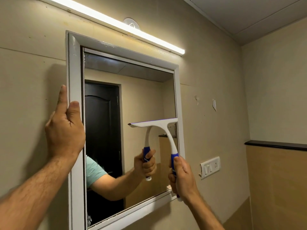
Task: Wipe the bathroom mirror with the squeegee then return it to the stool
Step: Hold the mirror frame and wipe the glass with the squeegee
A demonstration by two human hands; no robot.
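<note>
White-and-blue squeegee (167, 130): blade against the mirror (142, 97) glass at right, mid-height | right hand (182, 178): fingers wrapped round the squeegee's handle | left hand (64, 130): thumb and fingers clasping the white frame (74, 72) at its left edge.

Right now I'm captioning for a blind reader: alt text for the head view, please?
The right hand holds a squeegee against the mirror, blade at the right edge. The left hand holds the frame; a light glows above.
</note>
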